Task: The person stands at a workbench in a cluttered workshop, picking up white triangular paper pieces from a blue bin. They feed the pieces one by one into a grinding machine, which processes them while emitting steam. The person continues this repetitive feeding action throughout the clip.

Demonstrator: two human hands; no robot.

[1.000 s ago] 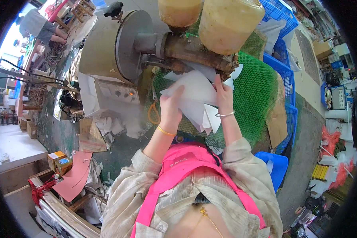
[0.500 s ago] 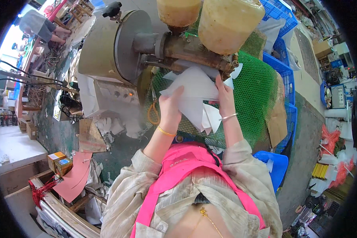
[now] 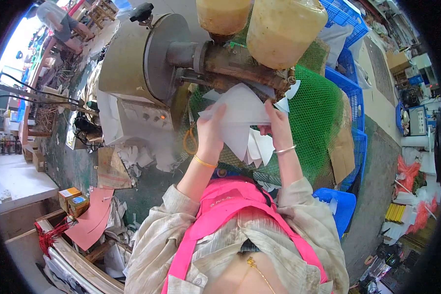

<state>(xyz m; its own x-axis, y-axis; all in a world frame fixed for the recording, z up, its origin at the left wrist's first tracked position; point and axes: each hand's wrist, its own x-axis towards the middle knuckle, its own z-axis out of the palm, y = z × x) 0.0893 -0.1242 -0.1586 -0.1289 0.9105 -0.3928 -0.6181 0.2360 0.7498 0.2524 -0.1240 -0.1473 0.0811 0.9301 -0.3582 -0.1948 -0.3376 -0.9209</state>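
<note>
A curved white sheet (image 3: 241, 107), paper-like, is held between my two hands just below the rollers (image 3: 245, 61) of a grey machine (image 3: 127, 63). My left hand (image 3: 212, 128) grips its left edge, thumb on top. On its right edge my right hand (image 3: 278, 125) pinches it, with the fingers partly hidden underneath. More white pieces (image 3: 259, 147) lie fanned on the green netting just beneath the sheet. Another pale piece (image 3: 290, 95) sits beyond my right hand. Scissors with orange handles (image 3: 189, 141) rest left of my left wrist.
Two cloudy yellowish containers (image 3: 284, 34) stand above the rollers. Green netting (image 3: 316, 112) covers the work surface, with blue crates (image 3: 350, 98) along its right. A blue bin (image 3: 340, 203) is near my right elbow. Pink sheets (image 3: 90, 220) lie at lower left; a person (image 3: 59, 24) is far left.
My right hand has shifted slightly down, its fingers curling further under the sheet's right edge. The left hand barely moves. The distant person has changed posture.
</note>
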